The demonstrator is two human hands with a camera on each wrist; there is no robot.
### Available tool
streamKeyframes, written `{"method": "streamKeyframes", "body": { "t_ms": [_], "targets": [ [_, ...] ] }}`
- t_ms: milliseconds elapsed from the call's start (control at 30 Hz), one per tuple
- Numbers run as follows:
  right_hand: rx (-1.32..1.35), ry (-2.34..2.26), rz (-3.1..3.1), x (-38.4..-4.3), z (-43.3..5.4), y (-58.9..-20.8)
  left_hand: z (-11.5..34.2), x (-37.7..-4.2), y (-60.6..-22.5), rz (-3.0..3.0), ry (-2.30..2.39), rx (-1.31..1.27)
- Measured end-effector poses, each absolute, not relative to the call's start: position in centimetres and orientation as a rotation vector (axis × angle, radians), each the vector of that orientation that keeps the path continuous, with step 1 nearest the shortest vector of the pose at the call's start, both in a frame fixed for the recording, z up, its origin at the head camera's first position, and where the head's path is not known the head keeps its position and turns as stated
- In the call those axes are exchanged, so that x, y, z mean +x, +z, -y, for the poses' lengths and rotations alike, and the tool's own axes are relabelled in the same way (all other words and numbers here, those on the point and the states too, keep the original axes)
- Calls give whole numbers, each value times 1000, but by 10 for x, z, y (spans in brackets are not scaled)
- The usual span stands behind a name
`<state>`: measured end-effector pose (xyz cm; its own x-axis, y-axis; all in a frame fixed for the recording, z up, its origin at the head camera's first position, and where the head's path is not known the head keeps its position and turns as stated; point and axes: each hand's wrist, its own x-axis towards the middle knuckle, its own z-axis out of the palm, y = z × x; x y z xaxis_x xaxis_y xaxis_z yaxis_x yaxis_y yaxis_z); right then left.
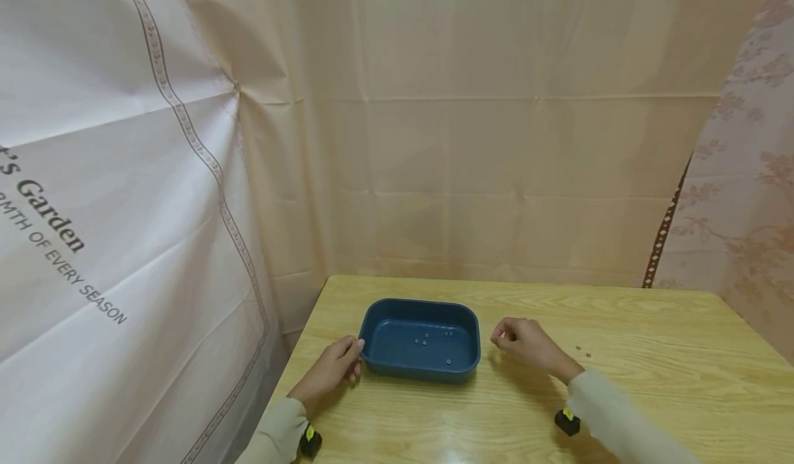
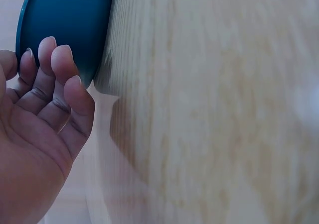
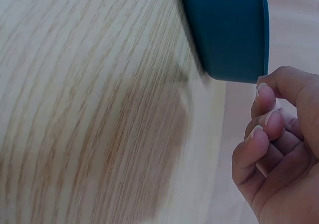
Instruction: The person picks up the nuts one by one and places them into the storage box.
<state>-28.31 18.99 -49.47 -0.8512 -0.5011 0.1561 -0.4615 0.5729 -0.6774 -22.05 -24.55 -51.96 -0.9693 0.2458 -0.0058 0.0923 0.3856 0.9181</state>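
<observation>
A dark blue rectangular tray (image 1: 403, 371) with rounded corners stands on the wooden table. Several small metal nuts (image 1: 449, 362) lie scattered over its floor. At the tray's left end, my left hand (image 1: 333, 366) holds the rim between thumb and forefinger, the other fingers loosely bent by the outer wall (image 2: 70, 25). My right hand (image 1: 527, 342) hovers just off the right end, thumb and forefinger brought together and the other fingers curled (image 3: 254, 149). I cannot tell whether something small sits between those fingertips. Two more small nuts (image 1: 588, 355) lie on the table right of this hand.
The pale wood-grain table (image 1: 670, 381) reaches from the left edge beside my left arm far to the right. A beige cloth (image 1: 446, 174) hangs behind it. White printed cloth (image 1: 124, 209) hangs at the left, and a flower-patterned one (image 1: 744, 174) at the right.
</observation>
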Motion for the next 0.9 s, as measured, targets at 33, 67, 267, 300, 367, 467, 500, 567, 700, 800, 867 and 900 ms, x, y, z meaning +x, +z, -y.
{"method": "streamKeyframes", "body": {
  "t_ms": [33,67,267,300,367,467,500,567,700,800,867,900],
  "targets": [
    [-834,-1158,-2735,-283,-189,-494,246,-221,-519,-2495,1638,308],
    [-829,-1159,-2734,-283,-187,-494,246,-221,-519,-2494,1638,309],
    [-826,-1179,-2714,-281,-179,-492,246,-221,-520,-2501,1633,306],
    [-832,-1183,-2709,-281,-178,-492,246,-220,-520,-2501,1633,305],
    [-827,-1184,-2706,-280,-176,-492,246,-220,-519,-2503,1633,307],
    [-853,-1183,-2704,-280,-173,-493,245,-219,-519,-2509,1625,310],
    [-856,-1184,-2705,-280,-172,-493,245,-219,-519,-2509,1628,311],
    [-857,-1185,-2707,-280,-170,-494,245,-219,-518,-2509,1629,308],
    [-848,-1189,-2714,-279,-169,-494,244,-218,-518,-2487,1651,305],
    [-837,-1181,-2729,-279,-169,-493,244,-218,-518,-2479,1659,308],
    [-835,-1185,-2731,-279,-168,-492,244,-218,-517,-2479,1661,309],
    [-829,-1183,-2735,-279,-168,-491,244,-218,-517,-2476,1665,308]
  ]
}}
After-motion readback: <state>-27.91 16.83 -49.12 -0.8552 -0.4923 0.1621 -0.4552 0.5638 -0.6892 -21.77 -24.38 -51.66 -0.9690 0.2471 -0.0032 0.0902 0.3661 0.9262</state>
